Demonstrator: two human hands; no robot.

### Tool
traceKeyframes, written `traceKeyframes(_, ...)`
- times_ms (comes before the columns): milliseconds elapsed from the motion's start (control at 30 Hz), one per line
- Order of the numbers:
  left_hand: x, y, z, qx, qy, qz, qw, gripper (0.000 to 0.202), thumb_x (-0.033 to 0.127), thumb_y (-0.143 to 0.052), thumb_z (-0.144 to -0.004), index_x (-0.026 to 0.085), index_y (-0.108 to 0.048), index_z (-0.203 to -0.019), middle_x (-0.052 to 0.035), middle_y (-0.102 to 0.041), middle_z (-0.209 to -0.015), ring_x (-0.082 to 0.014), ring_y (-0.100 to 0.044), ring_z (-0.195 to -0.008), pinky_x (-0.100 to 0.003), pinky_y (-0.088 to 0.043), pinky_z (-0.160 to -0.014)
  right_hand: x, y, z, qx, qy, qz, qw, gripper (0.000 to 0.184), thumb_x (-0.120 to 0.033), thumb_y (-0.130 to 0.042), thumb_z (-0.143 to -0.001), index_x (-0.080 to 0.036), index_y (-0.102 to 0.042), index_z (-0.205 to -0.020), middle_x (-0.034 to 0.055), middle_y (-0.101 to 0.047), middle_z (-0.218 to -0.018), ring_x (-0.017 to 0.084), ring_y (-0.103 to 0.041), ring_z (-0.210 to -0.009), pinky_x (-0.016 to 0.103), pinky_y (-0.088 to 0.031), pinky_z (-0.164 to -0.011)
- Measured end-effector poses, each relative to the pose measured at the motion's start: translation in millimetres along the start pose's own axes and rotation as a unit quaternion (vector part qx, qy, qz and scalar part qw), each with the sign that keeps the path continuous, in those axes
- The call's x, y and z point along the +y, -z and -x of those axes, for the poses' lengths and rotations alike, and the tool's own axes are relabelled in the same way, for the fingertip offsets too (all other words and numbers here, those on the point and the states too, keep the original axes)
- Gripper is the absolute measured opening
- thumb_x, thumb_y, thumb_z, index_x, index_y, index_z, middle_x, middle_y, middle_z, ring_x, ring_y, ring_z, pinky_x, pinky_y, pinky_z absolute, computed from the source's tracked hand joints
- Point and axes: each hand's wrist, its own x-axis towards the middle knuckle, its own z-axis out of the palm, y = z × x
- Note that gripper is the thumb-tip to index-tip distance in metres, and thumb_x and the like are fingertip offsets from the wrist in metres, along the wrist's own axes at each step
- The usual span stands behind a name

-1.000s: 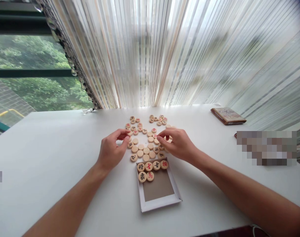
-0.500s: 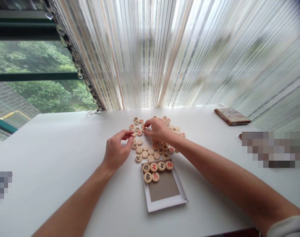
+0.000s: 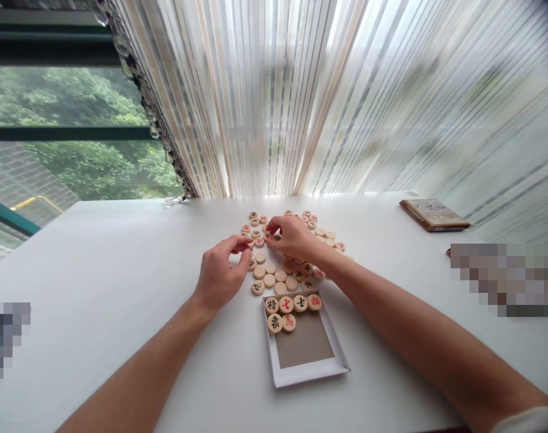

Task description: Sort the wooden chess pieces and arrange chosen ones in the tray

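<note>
Several round wooden chess discs (image 3: 274,278) with red or black characters lie scattered mid-table. A shallow white box tray (image 3: 332,355) sits just in front of them, with several discs (image 3: 293,304) lined along its far end. My left hand (image 3: 222,273) rests at the left edge of the pile, thumb and forefinger pinched together; what they hold, if anything, is hidden. My right hand (image 3: 292,236) reaches over the far part of the pile, its fingertips pinched on a disc (image 3: 274,237) there.
The white table (image 3: 102,282) runs to a striped curtain (image 3: 328,96) and a window at the back left. A flat brown box (image 3: 434,214) lies at the far right. Blurred patches cover things at the right and left edges.
My right hand has moved from the near right of the pile to its far middle and pinched a disc. The left hand stays almost still. The view has shifted a little.
</note>
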Motion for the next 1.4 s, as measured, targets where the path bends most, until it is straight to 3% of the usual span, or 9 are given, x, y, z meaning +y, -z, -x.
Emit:
traceKeyframes(100, 2, 0.1, 1, -0.002, 0.001, -0.001, 1.000, 0.021, 0.025, -0.063, -0.092, 0.018, -0.076, -0.107, -0.0066, -0.083, -0.099, -0.0226, -0.078, -0.090, -0.027, -0.055, -0.062, 2, 3, 1, 0.009, -0.003, -0.012, 1.000, 0.017, -0.024, -0.075, -0.086, -0.017, -0.077, -0.101, 0.0068, -0.081, -0.096, 0.020, -0.072, -0.084, 0.029, -0.049, -0.076)
traceKeyframes(300, 2, -1.3, 1, -0.001, 0.009, -0.004, 1.000, 0.022, 0.024, -0.063, -0.091, 0.018, -0.076, -0.107, -0.0067, -0.083, -0.099, -0.0229, -0.078, -0.091, -0.025, -0.054, -0.058, 8, 8, -2, 0.024, -0.009, -0.018, 1.000, 0.023, -0.007, -0.063, -0.084, -0.016, -0.080, -0.098, 0.0074, -0.082, -0.093, 0.021, -0.072, -0.084, 0.030, -0.049, -0.075)
traceKeyframes(533, 2, -2.6, 2, 0.002, 0.010, -0.005, 1.000, 0.020, 0.025, -0.065, -0.092, 0.019, -0.076, -0.107, -0.0054, -0.083, -0.099, -0.0219, -0.078, -0.089, -0.025, -0.054, -0.061, 10, 3, 4, 0.012, 0.030, -0.035, 0.999, 0.015, -0.023, -0.075, -0.087, -0.016, -0.080, -0.100, 0.0083, -0.082, -0.099, 0.023, -0.073, -0.088, 0.032, -0.050, -0.079)
traceKeyframes(800, 5, -5.2, 3, -0.005, 0.000, -0.001, 1.000, 0.021, 0.025, -0.065, -0.092, 0.019, -0.075, -0.110, -0.0056, -0.082, -0.099, -0.0215, -0.077, -0.089, -0.027, -0.058, -0.068, 9, -8, 4, 0.000, 0.086, -0.050, 0.995, 0.012, -0.014, -0.073, -0.087, -0.017, -0.079, -0.097, 0.0079, -0.080, -0.094, 0.023, -0.070, -0.088, 0.035, -0.047, -0.088)
traceKeyframes(933, 8, -4.0, 3, -0.006, 0.001, 0.004, 1.000, 0.021, 0.025, -0.064, -0.092, 0.019, -0.075, -0.109, -0.0052, -0.082, -0.099, -0.0217, -0.077, -0.088, -0.028, -0.059, -0.071, 7, -6, 5, 0.008, 0.074, -0.076, 0.994, 0.011, -0.015, -0.071, -0.088, -0.016, -0.079, -0.095, 0.0097, -0.076, -0.092, 0.024, -0.066, -0.090, 0.037, -0.045, -0.091)
traceKeyframes(1067, 8, -0.2, 2, -0.001, 0.011, 0.011, 1.000, 0.021, 0.025, -0.065, -0.092, 0.019, -0.075, -0.109, -0.0061, -0.082, -0.099, -0.0228, -0.078, -0.090, -0.026, -0.057, -0.063, 3, 9, 3, 0.005, 0.026, -0.143, 0.989, 0.013, -0.021, -0.068, -0.091, -0.015, -0.079, -0.096, 0.0112, -0.073, -0.098, 0.024, -0.064, -0.091, 0.037, -0.046, -0.088)
traceKeyframes(1233, 9, 2.0, 3, -0.001, 0.014, 0.037, 0.999, 0.019, 0.025, -0.065, -0.093, 0.019, -0.074, -0.109, -0.0068, -0.082, -0.099, -0.0225, -0.078, -0.090, -0.026, -0.058, -0.063, -4, 32, 8, -0.041, -0.059, -0.285, 0.956, 0.029, -0.039, -0.059, -0.099, -0.015, -0.075, -0.100, 0.0062, -0.068, -0.084, 0.018, -0.061, -0.076, 0.030, -0.046, -0.067)
traceKeyframes(1400, 24, -1.9, 12, -0.046, 0.000, 0.094, 0.994, 0.022, 0.031, -0.069, -0.095, 0.018, -0.074, -0.112, -0.0075, -0.081, -0.102, -0.0211, -0.077, -0.089, -0.029, -0.061, -0.071, -30, 39, 49, -0.095, -0.114, -0.414, 0.898, 0.045, -0.060, -0.064, -0.093, -0.015, -0.068, -0.090, -0.0022, -0.053, -0.068, 0.011, -0.047, -0.058, 0.026, -0.039, -0.056)
